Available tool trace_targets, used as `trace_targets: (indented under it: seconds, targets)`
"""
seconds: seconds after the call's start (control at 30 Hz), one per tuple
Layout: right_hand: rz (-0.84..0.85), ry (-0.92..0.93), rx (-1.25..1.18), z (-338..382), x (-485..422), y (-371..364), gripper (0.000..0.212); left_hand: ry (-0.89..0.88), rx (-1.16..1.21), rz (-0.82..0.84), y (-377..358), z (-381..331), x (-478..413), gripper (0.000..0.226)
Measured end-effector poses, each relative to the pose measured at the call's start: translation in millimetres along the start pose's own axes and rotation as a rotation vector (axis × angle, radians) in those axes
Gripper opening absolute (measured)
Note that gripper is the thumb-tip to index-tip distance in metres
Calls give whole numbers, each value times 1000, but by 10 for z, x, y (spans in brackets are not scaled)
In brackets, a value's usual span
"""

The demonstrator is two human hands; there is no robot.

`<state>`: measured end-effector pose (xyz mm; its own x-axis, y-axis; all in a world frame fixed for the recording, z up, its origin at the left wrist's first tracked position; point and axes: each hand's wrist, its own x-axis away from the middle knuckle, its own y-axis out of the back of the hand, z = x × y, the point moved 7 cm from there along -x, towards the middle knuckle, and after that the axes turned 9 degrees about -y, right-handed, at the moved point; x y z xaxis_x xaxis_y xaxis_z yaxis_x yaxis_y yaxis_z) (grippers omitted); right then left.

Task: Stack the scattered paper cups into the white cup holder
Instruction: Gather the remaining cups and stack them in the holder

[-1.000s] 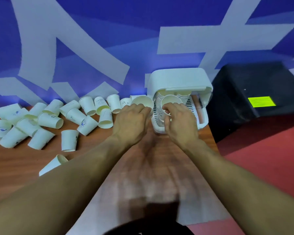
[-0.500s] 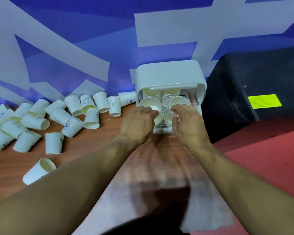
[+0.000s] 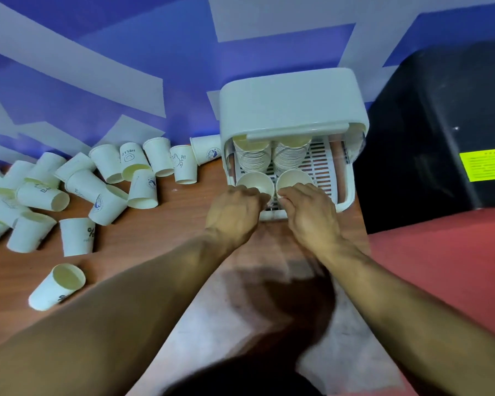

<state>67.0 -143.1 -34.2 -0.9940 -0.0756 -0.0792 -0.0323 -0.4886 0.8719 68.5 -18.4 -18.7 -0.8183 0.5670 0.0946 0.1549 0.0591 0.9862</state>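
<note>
My L hand [image 3: 235, 214] grips the left cup [image 3: 254, 182] by its rim, R hand [image 3: 312, 217] pinches the right cup [image 3: 295, 180], both inside the white cup holder [image 3: 292, 104]; loose cups [image 3: 97, 184] lie well left of my L.

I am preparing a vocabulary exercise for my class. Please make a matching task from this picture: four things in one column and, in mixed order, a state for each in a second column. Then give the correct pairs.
Column one
1. white cup holder
2. black box
3. HELLO cup
4. right hand

Column two
A. lies on its side, mouth toward the camera
B. pinches the rim of a paper cup
C. carries a yellow label
D. holds two stacks of cups

Pairs: 1-D, 2-C, 3-A, 4-B
</note>
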Motion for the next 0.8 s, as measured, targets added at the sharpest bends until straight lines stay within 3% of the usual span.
trace_targets:
  seconds: [0.27, 0.4, 0.57, 0.8]
  targets:
    - [-29, -12, 17, -8, -40, -72, 10, -5, 62, -57, -152, 57, -74, 26]
    - [-54, -10, 14, 5, -21, -91, 8, -65, 52, -71, -175, 30, -55, 12]
    - [-95, -37, -19, 4, 6, -121, 8, -60, 83, -112, -290, -17, -3, 22]
    - [-95, -68, -51, 16, 19, -120, 7, -54, 68, 23, -318, -34, -23, 22]
